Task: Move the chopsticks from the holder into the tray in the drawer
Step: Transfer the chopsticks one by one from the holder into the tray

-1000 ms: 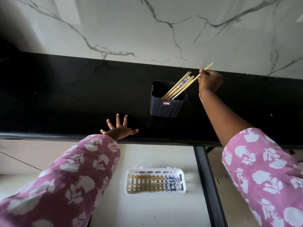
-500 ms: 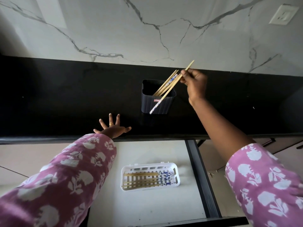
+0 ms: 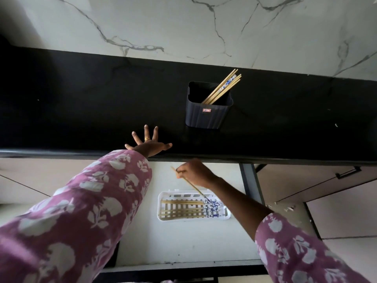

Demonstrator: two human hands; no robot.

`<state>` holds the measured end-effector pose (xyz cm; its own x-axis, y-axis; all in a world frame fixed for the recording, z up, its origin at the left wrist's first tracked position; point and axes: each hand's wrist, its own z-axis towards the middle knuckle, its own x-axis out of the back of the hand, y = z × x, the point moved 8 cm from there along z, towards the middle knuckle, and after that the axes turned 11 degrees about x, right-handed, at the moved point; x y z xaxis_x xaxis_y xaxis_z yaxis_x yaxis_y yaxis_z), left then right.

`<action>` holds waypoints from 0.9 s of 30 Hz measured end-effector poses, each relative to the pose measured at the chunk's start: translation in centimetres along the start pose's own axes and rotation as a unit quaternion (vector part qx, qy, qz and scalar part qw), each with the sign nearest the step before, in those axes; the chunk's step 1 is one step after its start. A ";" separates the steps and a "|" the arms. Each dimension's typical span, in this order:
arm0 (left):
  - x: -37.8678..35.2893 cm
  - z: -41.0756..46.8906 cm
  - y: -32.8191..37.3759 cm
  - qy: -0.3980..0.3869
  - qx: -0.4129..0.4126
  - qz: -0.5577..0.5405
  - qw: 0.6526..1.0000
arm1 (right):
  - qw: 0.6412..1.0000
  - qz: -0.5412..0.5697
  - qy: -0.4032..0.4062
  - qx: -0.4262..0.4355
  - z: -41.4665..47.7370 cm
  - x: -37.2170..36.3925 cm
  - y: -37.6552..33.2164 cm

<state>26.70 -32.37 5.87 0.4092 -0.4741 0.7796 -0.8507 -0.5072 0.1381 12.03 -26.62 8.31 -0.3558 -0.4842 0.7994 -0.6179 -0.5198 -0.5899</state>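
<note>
A dark ribbed holder [image 3: 208, 115] stands on the black counter, with several bamboo chopsticks [image 3: 224, 86] leaning out to its upper right. Below, in the open drawer, a white slotted tray [image 3: 163, 207] holds several chopsticks with blue-patterned ends [image 3: 183, 210] lying lengthwise. My right hand [image 3: 195, 172] hovers over the drawer above the tray, shut on one chopstick [image 3: 193, 186] whose blue-patterned tip slants down to the tray's right end. My left hand [image 3: 148, 142] rests flat with fingers spread on the counter's front edge, holding nothing.
The black counter [image 3: 81, 103] runs across the view under a white marble wall [image 3: 183, 27]. The drawer's pale floor [image 3: 173, 242] lies around the tray, bounded by a dark right rail [image 3: 250, 180]. A cabinet front with a dark handle [image 3: 347, 173] sits to the right.
My right hand has carried one chopstick from above the holder down over the counter edge to the tray in the drawer. The left hand has stayed on the counter edge.
</note>
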 end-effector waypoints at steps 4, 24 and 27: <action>0.0 0.0 0.2 -0.003 -0.004 -0.005 1.000 | 0.988 -0.090 -0.122 0.009 -1.1 -6.5 -0.1; 0.2 0.2 0.2 -0.020 0.009 0.007 1.000 | 0.952 -0.236 -0.194 0.027 -1.5 -14.7 1.6; 0.2 0.3 0.2 -0.022 0.009 0.006 1.000 | 0.957 -0.227 -0.179 0.001 -1.5 -13.5 1.7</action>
<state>26.67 -32.78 5.82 0.4132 -0.5120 0.7531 -0.8498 -0.5140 0.1168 14.70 -19.89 -3.37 0.2115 -0.4175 0.8837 -0.6500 -0.7353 -0.1918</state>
